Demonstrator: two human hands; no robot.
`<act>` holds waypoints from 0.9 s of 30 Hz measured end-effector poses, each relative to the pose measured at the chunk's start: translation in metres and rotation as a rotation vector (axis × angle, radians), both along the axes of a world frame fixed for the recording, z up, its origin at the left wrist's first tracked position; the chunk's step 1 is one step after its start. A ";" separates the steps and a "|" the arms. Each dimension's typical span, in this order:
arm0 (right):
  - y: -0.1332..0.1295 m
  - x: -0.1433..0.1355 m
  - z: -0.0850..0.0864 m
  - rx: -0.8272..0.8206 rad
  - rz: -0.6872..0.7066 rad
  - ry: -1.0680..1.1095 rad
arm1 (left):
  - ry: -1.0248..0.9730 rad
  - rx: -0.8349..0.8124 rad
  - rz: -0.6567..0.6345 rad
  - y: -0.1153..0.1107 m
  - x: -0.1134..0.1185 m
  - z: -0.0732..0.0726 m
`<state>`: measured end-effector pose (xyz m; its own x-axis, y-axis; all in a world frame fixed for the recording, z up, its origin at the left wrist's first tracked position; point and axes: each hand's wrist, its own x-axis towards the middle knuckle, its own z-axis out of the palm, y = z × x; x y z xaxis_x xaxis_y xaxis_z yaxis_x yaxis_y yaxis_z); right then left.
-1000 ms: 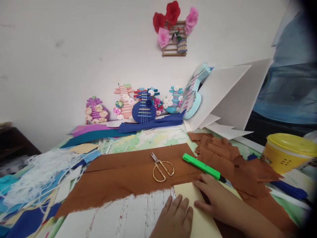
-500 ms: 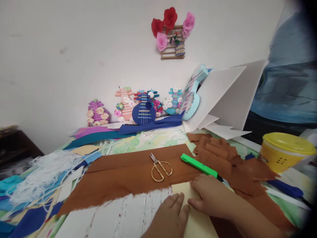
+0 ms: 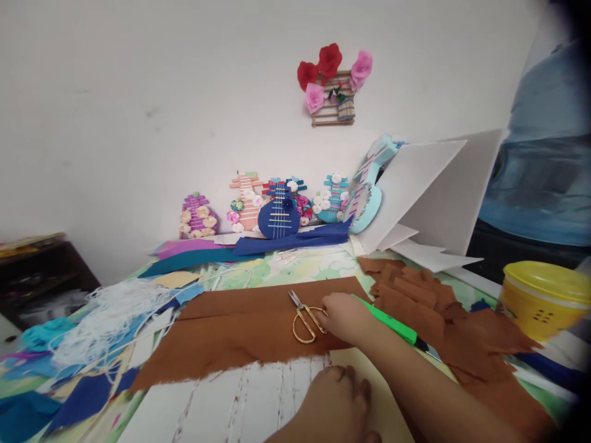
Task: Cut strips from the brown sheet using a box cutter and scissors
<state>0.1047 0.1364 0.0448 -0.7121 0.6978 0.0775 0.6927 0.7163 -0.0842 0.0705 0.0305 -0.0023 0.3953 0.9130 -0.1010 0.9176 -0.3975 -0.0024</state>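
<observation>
My right hand [image 3: 349,319] reaches over the brown fabric [image 3: 240,320], its curled fingers on the right loop of gold-handled scissors [image 3: 308,319]. The scissors lie flat, blades pointing away to the upper left. My left hand [image 3: 330,403] rests on a cream sheet [image 3: 385,394] and the white board [image 3: 258,394] marked with rough brownish lines. Its fingers are bent but apart, with nothing seen in them. Partly behind my right wrist lies a bright green utility knife [image 3: 392,325], its blade pointing toward the lower right.
Crumpled brown fabric scraps [image 3: 415,295] lie on the right beside a yellow-lidded tub [image 3: 545,301]. White cord [image 3: 111,314] is heaped on the left among coloured scraps. Decorated lute-shaped crafts [image 3: 279,215] and white boards [image 3: 429,184] lean along the wall.
My right hand has left the cream sheet and moved forward onto the scissors' handle. My left hand stays on the sheet, its fingers more bent. The view has shifted slightly.
</observation>
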 end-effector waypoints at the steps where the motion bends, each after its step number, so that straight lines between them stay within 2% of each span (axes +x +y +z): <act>1: -0.002 0.000 -0.001 -0.008 0.004 -0.011 | -0.006 0.011 -0.012 0.001 0.000 -0.002; 4: -0.010 0.004 0.001 -0.028 -0.004 -0.044 | -0.015 0.018 0.000 0.002 0.002 -0.002; 6: -0.008 0.015 0.004 -0.036 -0.060 -0.071 | 0.011 0.001 0.003 0.002 0.004 0.001; 11: 0.026 0.070 0.008 -0.092 -0.284 -0.169 | 0.155 -0.019 0.015 -0.003 0.011 0.013; 15: 0.044 0.102 -0.002 -0.153 -0.374 -0.206 | 0.143 -0.020 0.030 -0.005 0.013 0.018; 21: 0.048 0.105 -0.018 -0.170 -0.380 -0.085 | 0.112 0.026 0.020 -0.006 0.013 0.011; 27: 0.044 0.099 -0.003 -0.191 -0.391 0.208 | 0.128 0.043 0.010 -0.009 0.014 0.009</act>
<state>0.2041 0.1805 0.0418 -0.3765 0.9258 0.0346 0.8617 0.3637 -0.3539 0.0848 0.0219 0.0064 0.3730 0.9212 -0.1105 0.9124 -0.3858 -0.1368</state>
